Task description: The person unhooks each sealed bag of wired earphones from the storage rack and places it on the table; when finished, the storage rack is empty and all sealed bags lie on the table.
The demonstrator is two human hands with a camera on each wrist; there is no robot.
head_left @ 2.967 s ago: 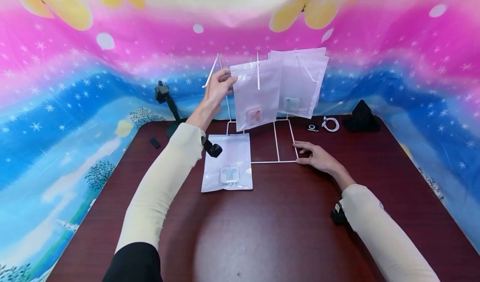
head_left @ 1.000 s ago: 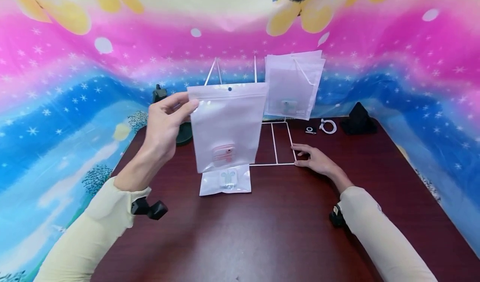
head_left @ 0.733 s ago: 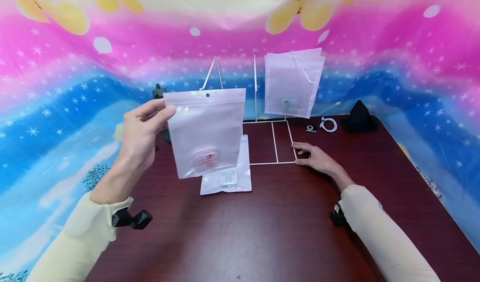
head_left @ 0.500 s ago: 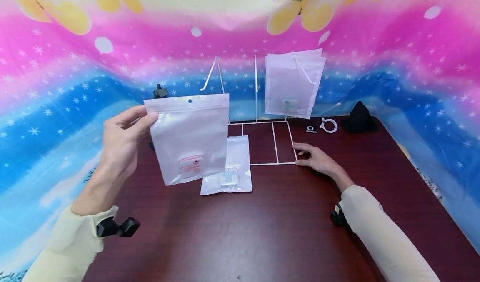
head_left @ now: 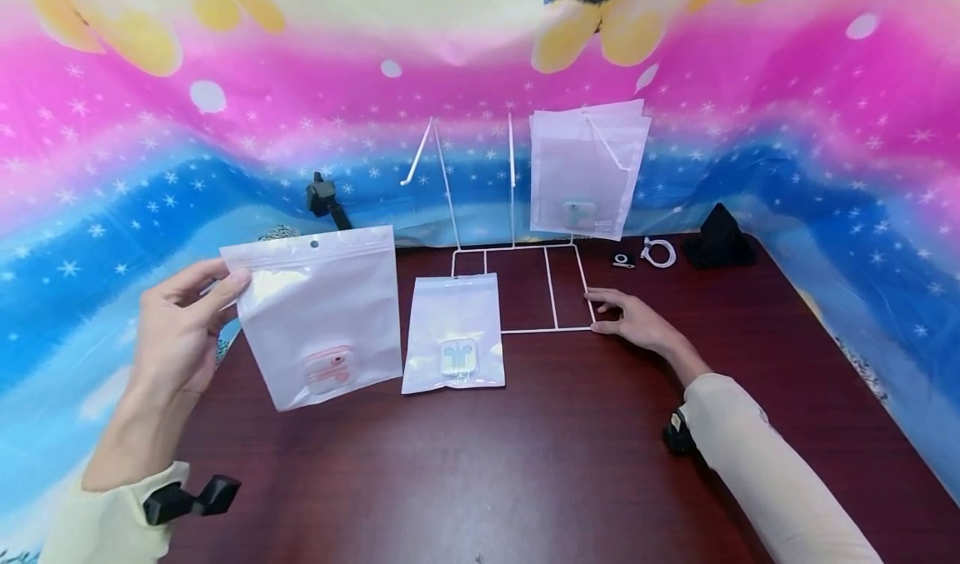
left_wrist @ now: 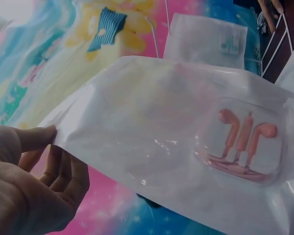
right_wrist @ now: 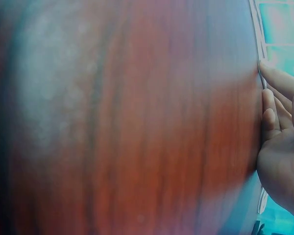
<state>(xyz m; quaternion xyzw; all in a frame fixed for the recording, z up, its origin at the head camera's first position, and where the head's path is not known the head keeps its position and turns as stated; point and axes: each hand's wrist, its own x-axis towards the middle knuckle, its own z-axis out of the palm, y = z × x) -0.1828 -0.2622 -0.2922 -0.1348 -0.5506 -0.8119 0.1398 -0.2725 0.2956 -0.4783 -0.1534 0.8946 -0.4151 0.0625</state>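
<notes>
My left hand (head_left: 176, 331) pinches the upper left edge of a white zip bag (head_left: 322, 306) between thumb and fingers, above the table's left side. Pink earphones (left_wrist: 247, 142) in a clear case show through the bag in the left wrist view. Just right of it, another white bag (head_left: 453, 314) with pale blue earphones lies across the left part of the white wire rack's base (head_left: 551, 289). My right hand (head_left: 633, 321) grips the front right corner of that base with thumb and fingertips. In the right wrist view the hand's fingers (right_wrist: 279, 81) show at the edge.
White bags (head_left: 588, 168) hang on the rack's right hook; its left hook (head_left: 417, 154) and middle hook (head_left: 512, 152) carry no bag. Back right on the table (head_left: 480, 464) are a small black player (head_left: 622, 259), a coiled white cable (head_left: 659, 252) and a black stand (head_left: 720, 239).
My left hand has drawn the bag with pink earphones off the middle hook, towards me, then left and down. The flat bag now shows fully. My right hand has stayed at the rack's corner.
</notes>
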